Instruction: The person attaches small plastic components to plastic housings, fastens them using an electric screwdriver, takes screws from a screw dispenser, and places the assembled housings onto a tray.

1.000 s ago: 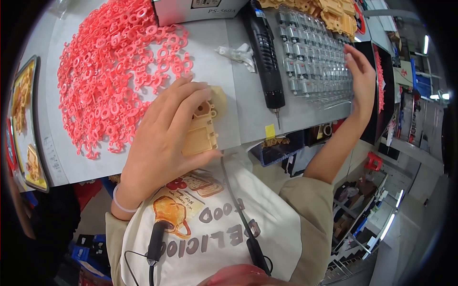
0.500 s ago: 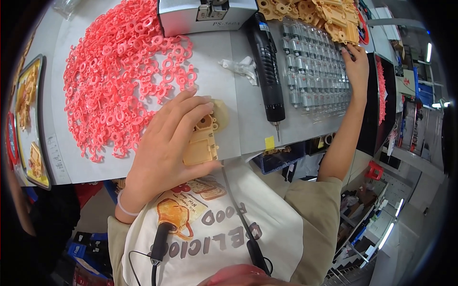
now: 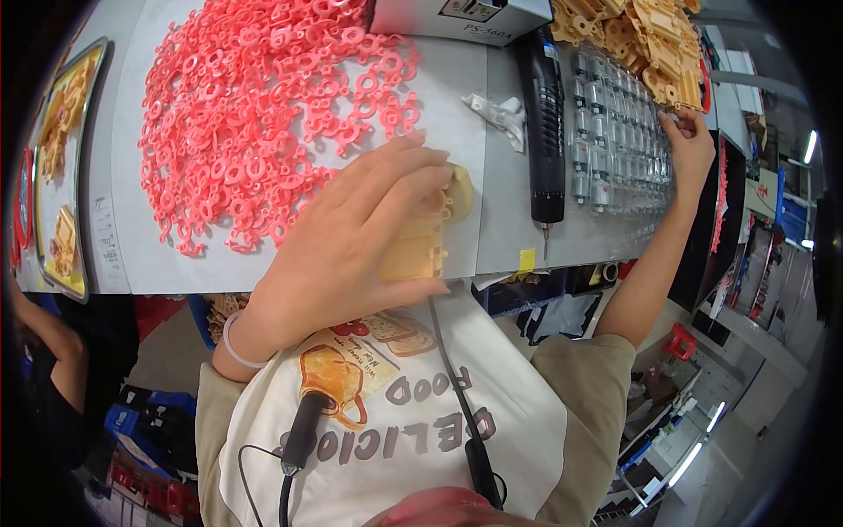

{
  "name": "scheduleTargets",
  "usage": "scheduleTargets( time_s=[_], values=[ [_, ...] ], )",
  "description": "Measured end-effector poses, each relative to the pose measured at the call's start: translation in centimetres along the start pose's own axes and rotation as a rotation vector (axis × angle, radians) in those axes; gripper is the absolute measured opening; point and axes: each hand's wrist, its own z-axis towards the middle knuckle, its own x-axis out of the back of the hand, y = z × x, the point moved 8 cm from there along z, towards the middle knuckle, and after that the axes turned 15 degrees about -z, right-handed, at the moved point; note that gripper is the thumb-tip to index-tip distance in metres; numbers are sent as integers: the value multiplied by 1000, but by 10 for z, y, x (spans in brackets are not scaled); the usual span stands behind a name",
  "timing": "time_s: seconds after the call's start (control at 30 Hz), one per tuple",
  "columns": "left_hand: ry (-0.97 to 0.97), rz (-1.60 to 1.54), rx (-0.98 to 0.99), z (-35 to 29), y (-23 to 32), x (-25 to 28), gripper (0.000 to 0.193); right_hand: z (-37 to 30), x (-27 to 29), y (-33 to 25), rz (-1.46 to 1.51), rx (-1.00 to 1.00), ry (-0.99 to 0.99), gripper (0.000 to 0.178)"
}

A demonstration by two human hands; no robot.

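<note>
My left hand point(image 3: 351, 211) is closed over a beige plastic housing point(image 3: 413, 250) near the table's front edge, its fingers curled over the far side and the thumb along the near side. A round, pale yellowish piece point(image 3: 458, 193) sits beside the housing, partly behind the fingers. At the far right, my right hand point(image 3: 691, 145) has thumb and fingertips pinched together at the right edge of a clear plastic tray point(image 3: 645, 206). Small silver cylindrical parts, like little motors point(image 3: 600, 132), stand in rows in that tray. What the pinch holds is too small to make out.
Pink ring-shaped plastic parts point(image 3: 237, 132) lie heaped on the left. A black electric screwdriver point(image 3: 544, 132) lies beside a crumpled white scrap point(image 3: 500, 114), below a grey box point(image 3: 465, 22). Beige housings point(image 3: 667, 44) pile up at the back right. Another person's arm point(image 3: 53, 334) shows at left.
The view has shifted, so the table things sit farther right in it. My right thumb and fingers have drawn closer together at the tray's edge. My left hand stays on the beige housing.
</note>
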Motion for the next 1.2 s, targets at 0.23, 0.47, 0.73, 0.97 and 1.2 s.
scheduleTargets(
  time_s=[0.23,0.47,0.73,0.97,1.2],
  values=[
    [24,-47,76,-4,-2,-3,81,-28,49,15,591,-79,237,25],
    [64,-99,32,-3,-4,0,96,-127,92,-177,1090,377,-35,28],
    [84,-100,32,-3,-5,-1,100,-175,56,-250,879,510,-327,30],
    [74,-106,22,-2,-6,-1,99,-186,65,-277,657,769,-163,23],
    [67,-155,41,-3,-7,-1,97,-181,71,-283,643,804,-208,21]
  ],
)
